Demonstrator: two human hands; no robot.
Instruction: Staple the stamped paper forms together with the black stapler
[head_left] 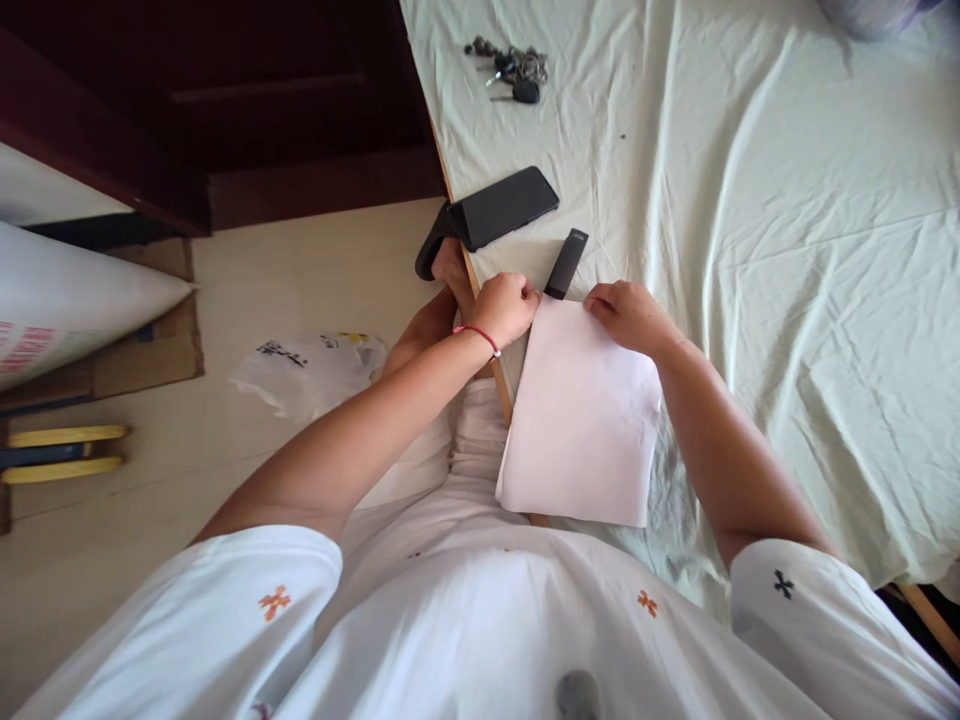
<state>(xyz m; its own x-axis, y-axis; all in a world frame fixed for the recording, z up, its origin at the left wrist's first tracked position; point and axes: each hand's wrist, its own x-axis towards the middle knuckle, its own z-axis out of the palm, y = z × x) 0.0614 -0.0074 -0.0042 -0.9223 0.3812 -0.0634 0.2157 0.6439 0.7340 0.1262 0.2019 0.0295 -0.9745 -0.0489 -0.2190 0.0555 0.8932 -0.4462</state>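
A white sheet of paper [581, 415] lies on the pale green bedsheet [787, 250], its near edge hanging over the bed's side. My left hand [504, 308], with a red string on the wrist, pinches the paper's far left corner. My right hand [628, 314] holds the far right part of that same top edge. Just beyond the paper, between my hands, lies a small black stick-shaped device [566, 263]. A black phone in a folding case [501, 207] rests a little farther away at the bed's edge.
A bunch of keys [512, 68] lies far up on the bedsheet. On the floor at left are a white plastic bag [311, 370], a large white sack [67, 300], cardboard [150, 350] and yellow-handled tools [64, 452]. Dark wooden furniture [225, 100] stands beyond.
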